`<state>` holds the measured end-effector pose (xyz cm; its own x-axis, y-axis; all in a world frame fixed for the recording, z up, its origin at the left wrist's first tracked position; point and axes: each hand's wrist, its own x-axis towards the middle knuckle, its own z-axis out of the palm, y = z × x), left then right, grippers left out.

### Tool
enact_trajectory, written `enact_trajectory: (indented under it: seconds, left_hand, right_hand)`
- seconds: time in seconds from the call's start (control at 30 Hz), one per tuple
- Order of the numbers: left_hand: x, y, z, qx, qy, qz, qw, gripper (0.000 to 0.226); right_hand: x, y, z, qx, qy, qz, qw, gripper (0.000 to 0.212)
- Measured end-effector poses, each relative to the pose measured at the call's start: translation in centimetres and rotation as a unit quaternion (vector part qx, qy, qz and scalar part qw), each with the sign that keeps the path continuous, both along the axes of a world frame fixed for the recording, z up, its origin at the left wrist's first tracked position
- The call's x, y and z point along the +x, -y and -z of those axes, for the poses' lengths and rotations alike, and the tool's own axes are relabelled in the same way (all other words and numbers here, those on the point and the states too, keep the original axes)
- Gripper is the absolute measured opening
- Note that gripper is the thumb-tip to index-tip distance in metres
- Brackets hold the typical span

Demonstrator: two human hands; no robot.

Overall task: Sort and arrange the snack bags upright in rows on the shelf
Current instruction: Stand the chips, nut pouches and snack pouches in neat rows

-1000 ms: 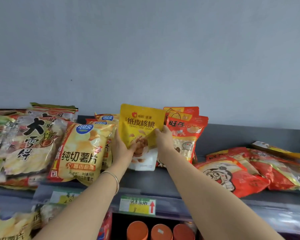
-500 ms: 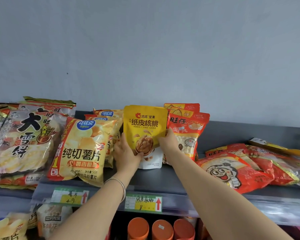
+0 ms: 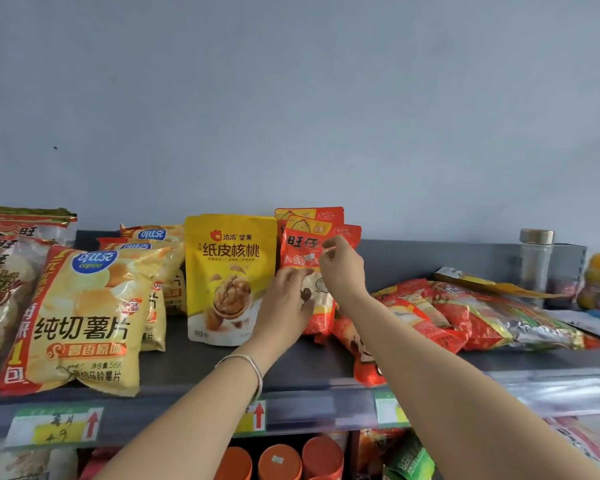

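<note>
Head view: right hand (image 3: 343, 271) reaches up to the front red bag (image 3: 300, 245), thumb and forefinger pinched on its upper part near the top seal. The left hand (image 3: 284, 306) lies against the same bag's lower left, fingers reaching out over its front. Blur hides whether they close on the edge, so I cannot tell its grip. The red bag stands upright on the shelf (image 3: 194, 368), foremost of a short file of like bags (image 3: 309, 214) and just beside the yellow walnut pouch (image 3: 229, 271). The pouch stands free of both hands. Chip bags (image 3: 84, 317) lean in rows to the left. More red bags (image 3: 430, 317) lie flat in a heap to the right, one hanging over the shelf's front edge.

The red bag looks light and soft, a thin glossy film around loose pieces, so it will likely sag or fold if held by one corner alone. Its slick surface probably slides easily on the shelf. The flat top seal seems the stiffest place to pinch, with the other hand steadying the base or a side. A squeeze at the middle could crush what is inside. The flat bags will probably need their contents shaken down before they stand.
</note>
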<state>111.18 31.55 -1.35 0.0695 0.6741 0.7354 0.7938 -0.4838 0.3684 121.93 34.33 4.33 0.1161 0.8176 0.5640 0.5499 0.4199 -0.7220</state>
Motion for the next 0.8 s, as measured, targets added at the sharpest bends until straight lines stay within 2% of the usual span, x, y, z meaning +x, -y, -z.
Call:
enact_trajectory:
  seconds: [0.07, 0.17, 0.3, 0.4, 0.5, 0.6, 0.8]
  left_hand:
    - [1.4, -0.5, 0.4, -0.052, -0.033, -0.005, 0.998, 0.06]
    - [2.5, -1.2, 0.8, -0.087, -0.063, -0.033, 0.994, 0.063]
    - [4.2, -1.9, 0.6, -0.099, -0.049, -0.013, 0.994, 0.052]
    - [5.8, -2.4, 0.3, -0.113, -0.07, -0.026, 0.991, 0.042]
    - [7.2, -2.7, 0.3, -0.123, -0.108, -0.054, 0.985, 0.039]
    - [8.2, -2.8, 0.5, -0.141, -0.117, -0.079, 0.98, 0.037]
    - [8.7, -2.9, 0.8, -0.19, -0.115, -0.105, 0.969, 0.036]
  right_hand:
    - [2.1, -0.6, -0.2, -0.019, 0.016, 0.013, 1.0, 0.029]
    - [5.0, -1.5, -0.3, -0.077, 0.112, 0.005, 0.991, 0.027]
    - [7.4, -2.3, 0.0, -0.145, 0.248, 0.003, 0.958, 0.024]
    - [8.8, -2.4, 0.5, -0.187, 0.341, -0.029, 0.921, 0.027]
    - [10.2, -2.6, 0.8, -0.213, 0.375, -0.044, 0.901, 0.034]
    - [11.3, -2.9, 0.5, -0.213, 0.41, -0.009, 0.887, 0.04]
    - [11.8, -3.4, 0.5, -0.199, 0.454, 0.078, 0.865, 0.027]
